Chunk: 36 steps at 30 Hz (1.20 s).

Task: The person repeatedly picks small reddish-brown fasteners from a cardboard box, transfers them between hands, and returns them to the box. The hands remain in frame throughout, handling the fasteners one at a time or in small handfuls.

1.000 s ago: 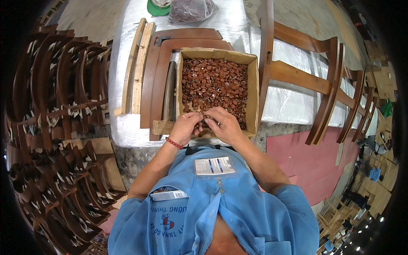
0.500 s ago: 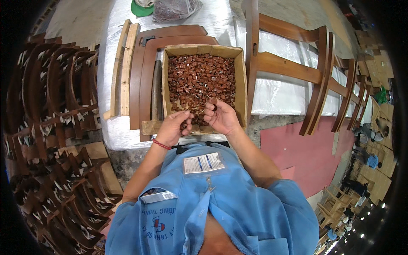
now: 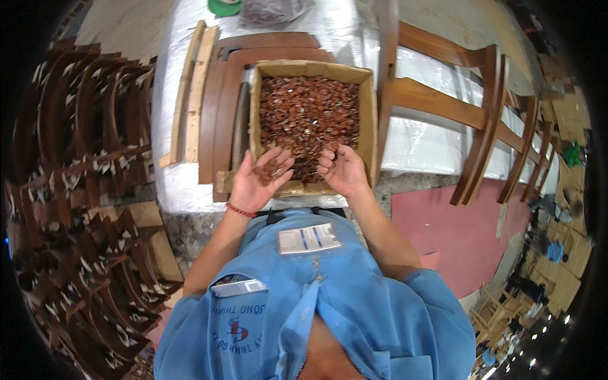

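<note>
A cardboard box point(image 3: 373, 120) in front of me is filled with small brown round-headed nails point(image 3: 310, 107); bits of shiny metal show among them. Over its near left corner, my left hand point(image 3: 258, 180) is turned palm up with its fingers spread, and several of the brown round-headed nails point(image 3: 269, 171) lie in the palm. Above the near right part of the box, my right hand point(image 3: 343, 171) pinches one brown round-headed nail point(image 3: 334, 146) between thumb and forefinger, its other fingers curled. The two hands are apart.
Left of the box, brown wooden panels point(image 3: 212, 120) and pale wood strips point(image 3: 198, 95) lie on a plastic-wrapped surface point(image 3: 171, 190). Brown wooden frames point(image 3: 437, 101) stand on the right. Many curved brown parts point(image 3: 95, 114) are stacked at the far left. A filled plastic bag point(image 3: 275, 9) lies at the back.
My left hand has turned from half-closed fingers to a spread palm, showing the nails in it. My right hand keeps its pinch on one nail. The view has shifted slightly.
</note>
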Motion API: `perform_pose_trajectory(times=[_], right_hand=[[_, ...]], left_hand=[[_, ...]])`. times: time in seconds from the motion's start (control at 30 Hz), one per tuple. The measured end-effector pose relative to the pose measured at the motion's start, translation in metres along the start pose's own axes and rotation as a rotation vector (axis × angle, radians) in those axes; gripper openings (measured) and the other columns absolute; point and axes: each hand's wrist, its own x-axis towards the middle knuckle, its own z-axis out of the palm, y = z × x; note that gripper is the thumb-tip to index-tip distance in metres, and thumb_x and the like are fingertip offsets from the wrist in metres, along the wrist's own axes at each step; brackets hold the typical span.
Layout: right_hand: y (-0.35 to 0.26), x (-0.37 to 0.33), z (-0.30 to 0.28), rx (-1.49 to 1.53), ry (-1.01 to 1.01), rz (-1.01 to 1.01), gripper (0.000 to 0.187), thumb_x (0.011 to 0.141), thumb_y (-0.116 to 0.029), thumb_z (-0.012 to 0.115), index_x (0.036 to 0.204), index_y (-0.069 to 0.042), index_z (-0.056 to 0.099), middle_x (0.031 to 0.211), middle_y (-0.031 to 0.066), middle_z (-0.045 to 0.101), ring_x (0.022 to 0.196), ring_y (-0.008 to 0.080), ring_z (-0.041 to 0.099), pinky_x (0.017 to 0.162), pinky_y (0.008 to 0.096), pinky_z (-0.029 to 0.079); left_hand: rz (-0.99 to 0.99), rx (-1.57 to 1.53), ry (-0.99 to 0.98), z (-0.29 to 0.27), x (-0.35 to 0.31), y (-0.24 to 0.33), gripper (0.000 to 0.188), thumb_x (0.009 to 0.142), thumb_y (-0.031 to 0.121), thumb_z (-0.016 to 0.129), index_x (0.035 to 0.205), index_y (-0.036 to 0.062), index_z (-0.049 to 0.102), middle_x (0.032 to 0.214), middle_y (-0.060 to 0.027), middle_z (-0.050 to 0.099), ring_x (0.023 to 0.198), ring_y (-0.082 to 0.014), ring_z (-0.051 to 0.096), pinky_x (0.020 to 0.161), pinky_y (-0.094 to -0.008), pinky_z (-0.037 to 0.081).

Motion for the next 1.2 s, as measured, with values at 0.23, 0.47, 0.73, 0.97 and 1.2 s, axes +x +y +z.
perform_pose_trajectory(times=[0.23,0.47,0.73,0.97,1.2], right_hand=[[0.029,0.004,0.016,-0.341,0.167,0.227,0.012,0.091,-0.020,0.046,0.088,-0.010,0.052,0.070,-0.0010,0.047,0.061,0.0138,0.042,0.057,0.0285,0.037],[0.034,0.003,0.019,-0.429,0.178,0.248,0.012,0.090,-0.020,0.049,0.088,-0.009,0.053,0.070,-0.0010,0.048,0.060,0.0141,0.044,0.058,0.0289,0.037],[0.035,0.006,0.014,-0.426,0.202,0.249,0.010,0.088,-0.019,0.050,0.088,-0.009,0.052,0.070,-0.0006,0.048,0.060,0.0141,0.044,0.058,0.0301,0.038],[0.034,0.006,0.016,-0.431,0.222,0.271,0.009,0.087,-0.019,0.050,0.088,-0.010,0.051,0.071,-0.0006,0.048,0.061,0.0142,0.044,0.059,0.0307,0.038],[0.036,0.004,0.019,-0.494,0.211,0.216,0.011,0.089,-0.018,0.052,0.086,-0.007,0.054,0.069,-0.0002,0.050,0.058,0.0143,0.047,0.056,0.0310,0.040]], left_hand=[[0.029,-0.008,-0.034,0.005,0.003,-0.004,0.071,0.098,0.054,0.030,0.137,-0.0045,0.036,0.139,-0.0213,0.043,0.128,-0.0341,0.043,0.106,-0.0464,0.037],[0.045,0.050,-0.052,0.007,0.002,-0.009,0.067,0.100,0.051,0.024,0.133,-0.0036,0.043,0.135,-0.0196,0.047,0.126,-0.0318,0.045,0.105,-0.0448,0.039],[0.079,0.088,-0.090,0.006,0.006,-0.015,0.067,0.099,0.052,0.025,0.131,-0.0040,0.045,0.134,-0.0205,0.048,0.126,-0.0315,0.045,0.103,-0.0446,0.040],[0.103,0.177,-0.069,0.006,0.005,-0.016,0.069,0.099,0.054,0.027,0.131,-0.0051,0.044,0.133,-0.0212,0.048,0.124,-0.0317,0.047,0.103,-0.0428,0.041],[0.096,0.120,-0.024,-0.001,0.009,-0.018,0.062,0.099,0.051,0.033,0.128,-0.0021,0.048,0.128,-0.0178,0.053,0.119,-0.0290,0.051,0.099,-0.0403,0.045]])
